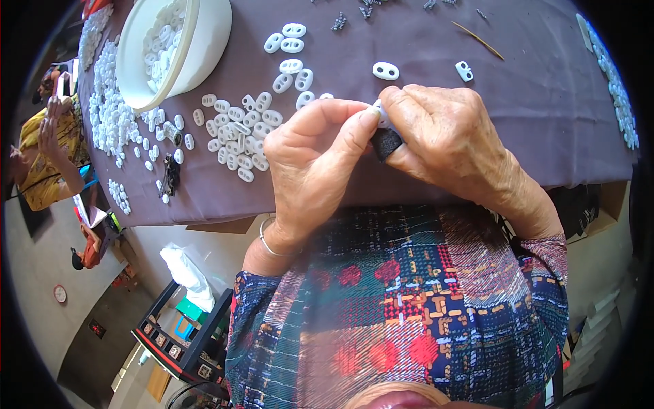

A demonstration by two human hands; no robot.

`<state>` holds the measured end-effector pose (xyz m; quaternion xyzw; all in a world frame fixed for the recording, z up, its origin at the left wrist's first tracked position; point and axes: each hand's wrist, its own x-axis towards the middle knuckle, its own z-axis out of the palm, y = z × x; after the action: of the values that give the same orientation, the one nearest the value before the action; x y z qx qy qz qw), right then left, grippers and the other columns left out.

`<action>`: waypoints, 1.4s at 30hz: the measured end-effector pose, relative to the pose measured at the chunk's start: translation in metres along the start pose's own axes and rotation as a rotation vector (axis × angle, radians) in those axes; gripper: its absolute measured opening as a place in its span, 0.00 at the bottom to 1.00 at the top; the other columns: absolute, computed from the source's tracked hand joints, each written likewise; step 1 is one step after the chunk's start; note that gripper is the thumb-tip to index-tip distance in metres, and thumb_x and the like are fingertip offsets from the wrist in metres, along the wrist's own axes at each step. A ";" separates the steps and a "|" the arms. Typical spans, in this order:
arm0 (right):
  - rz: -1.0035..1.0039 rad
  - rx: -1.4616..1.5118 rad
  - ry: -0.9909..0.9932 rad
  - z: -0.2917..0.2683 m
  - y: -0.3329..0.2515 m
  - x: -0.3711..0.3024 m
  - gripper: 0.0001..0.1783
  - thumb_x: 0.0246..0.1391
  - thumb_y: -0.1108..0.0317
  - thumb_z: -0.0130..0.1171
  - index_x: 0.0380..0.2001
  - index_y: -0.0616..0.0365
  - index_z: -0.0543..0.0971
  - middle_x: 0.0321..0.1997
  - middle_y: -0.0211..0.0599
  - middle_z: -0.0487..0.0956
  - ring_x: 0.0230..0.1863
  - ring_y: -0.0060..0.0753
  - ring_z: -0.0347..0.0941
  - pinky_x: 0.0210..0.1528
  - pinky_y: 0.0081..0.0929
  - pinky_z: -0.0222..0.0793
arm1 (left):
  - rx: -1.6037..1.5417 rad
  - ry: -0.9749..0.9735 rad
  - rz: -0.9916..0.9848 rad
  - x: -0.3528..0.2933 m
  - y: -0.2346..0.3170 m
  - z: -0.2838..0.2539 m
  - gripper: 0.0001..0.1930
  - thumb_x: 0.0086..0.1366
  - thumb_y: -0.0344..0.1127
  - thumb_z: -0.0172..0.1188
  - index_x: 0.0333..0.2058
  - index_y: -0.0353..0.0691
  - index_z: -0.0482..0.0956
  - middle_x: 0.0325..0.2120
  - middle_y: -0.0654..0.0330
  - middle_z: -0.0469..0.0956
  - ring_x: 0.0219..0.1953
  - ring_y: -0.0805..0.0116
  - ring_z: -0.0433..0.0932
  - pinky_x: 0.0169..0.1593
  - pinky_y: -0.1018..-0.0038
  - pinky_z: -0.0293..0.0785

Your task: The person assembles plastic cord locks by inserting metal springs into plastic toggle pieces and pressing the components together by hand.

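Note:
My left hand (313,150) and my right hand (449,136) meet above the near part of the cloth-covered table. Thumb and forefinger of the left pinch the edge of a small white plastic cord lock (381,117), which is mostly hidden. The curled right fingers press on it from the other side. A black, rough-textured pad (387,145) sits at the right thumb, under the white part. Just beyond the hands lie a white oval two-hole cord lock (385,71) and another one, notched (464,71).
Left of my hands spreads a pile of white oval pieces (235,136). A white tub (197,61) of similar parts stands tilted in view behind it. Small metal springs (338,22) and a thin brown stick (479,41) lie farther off. Another person (51,150) sits at far left.

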<state>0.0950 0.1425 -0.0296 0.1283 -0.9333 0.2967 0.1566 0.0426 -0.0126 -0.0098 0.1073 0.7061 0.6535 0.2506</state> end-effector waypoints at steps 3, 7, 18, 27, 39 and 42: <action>-0.004 0.017 -0.008 0.002 0.000 -0.001 0.15 0.34 0.73 0.61 0.29 0.66 0.71 0.19 0.40 0.71 0.22 0.39 0.72 0.22 0.30 0.68 | 0.053 -0.025 0.029 0.001 -0.003 -0.003 0.05 0.57 0.25 0.60 0.31 0.30 0.78 0.24 0.64 0.77 0.27 0.81 0.72 0.30 0.85 0.68; -0.008 0.047 0.008 0.004 -0.001 -0.001 0.14 0.34 0.74 0.61 0.27 0.65 0.71 0.18 0.40 0.70 0.21 0.39 0.71 0.21 0.30 0.67 | 0.045 -0.016 0.021 -0.001 -0.004 -0.002 0.04 0.57 0.25 0.59 0.31 0.30 0.78 0.24 0.64 0.77 0.27 0.81 0.72 0.31 0.85 0.68; 0.010 0.017 -0.009 0.005 -0.005 -0.004 0.15 0.34 0.74 0.61 0.28 0.67 0.70 0.18 0.40 0.69 0.20 0.39 0.71 0.20 0.30 0.67 | 0.076 -0.015 0.048 -0.002 -0.004 -0.002 0.04 0.58 0.26 0.59 0.31 0.31 0.78 0.25 0.65 0.77 0.28 0.81 0.72 0.32 0.85 0.68; 0.008 0.089 0.046 0.006 -0.004 -0.006 0.16 0.32 0.75 0.61 0.29 0.69 0.70 0.18 0.40 0.69 0.19 0.40 0.70 0.20 0.30 0.67 | 0.166 -0.023 0.095 -0.001 -0.005 -0.001 0.04 0.58 0.26 0.59 0.31 0.31 0.77 0.24 0.65 0.77 0.28 0.81 0.72 0.32 0.84 0.68; 0.005 0.078 0.055 0.008 -0.003 -0.009 0.18 0.32 0.75 0.62 0.30 0.69 0.70 0.18 0.40 0.69 0.19 0.40 0.70 0.20 0.30 0.67 | 0.174 -0.009 0.115 -0.001 -0.008 0.003 0.04 0.57 0.26 0.59 0.30 0.31 0.77 0.24 0.65 0.76 0.28 0.81 0.72 0.33 0.84 0.68; 0.015 0.043 0.037 0.007 -0.003 -0.009 0.17 0.31 0.76 0.61 0.29 0.68 0.70 0.17 0.40 0.68 0.19 0.40 0.70 0.20 0.30 0.67 | 0.161 -0.009 0.147 0.001 -0.009 0.003 0.04 0.57 0.26 0.59 0.30 0.31 0.77 0.24 0.65 0.76 0.28 0.80 0.72 0.33 0.84 0.68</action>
<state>0.1026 0.1370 -0.0362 0.1190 -0.9247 0.3200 0.1686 0.0448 -0.0104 -0.0194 0.1815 0.7454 0.6108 0.1958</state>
